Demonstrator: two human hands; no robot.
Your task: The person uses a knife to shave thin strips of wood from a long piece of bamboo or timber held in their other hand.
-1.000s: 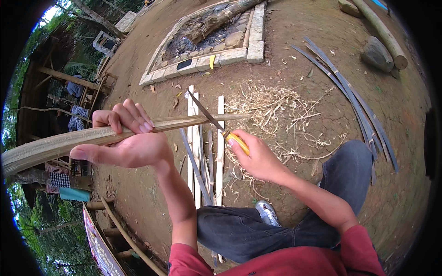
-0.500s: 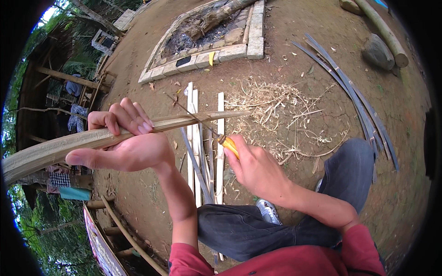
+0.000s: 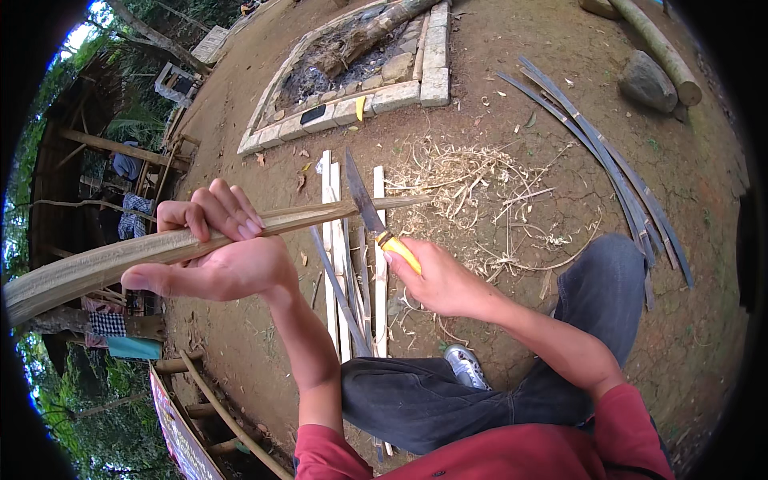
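A long pale wooden strip (image 3: 120,261) runs from the left edge toward the middle, narrowing to a thin tip. My left hand (image 3: 232,248) is closed round it, fingers curled over the top and thumb stretched along below. In my right hand (image 3: 448,276) is a knife (image 3: 367,200) with a yellow handle, its dark blade pointing up and away. The blade crosses the strip near its thin end, broad side showing; whether its edge bites into the wood I cannot tell. Beneath, several pale split strips (image 3: 380,304) lie on the ground.
Curly wood shavings (image 3: 472,180) are heaped beyond my right hand. Long dark strips (image 3: 616,168) lie at the right, near a rock (image 3: 648,82) and a log (image 3: 660,48). A stone-edged fire pit (image 3: 398,97) stands ahead, with a dark phone-like slab (image 3: 318,114) on its rim.
My right hand has turned the knife: the blade was edge-on, slanting left across the strip, and now points more upward with its flat face visible. My left hand keeps its hold.
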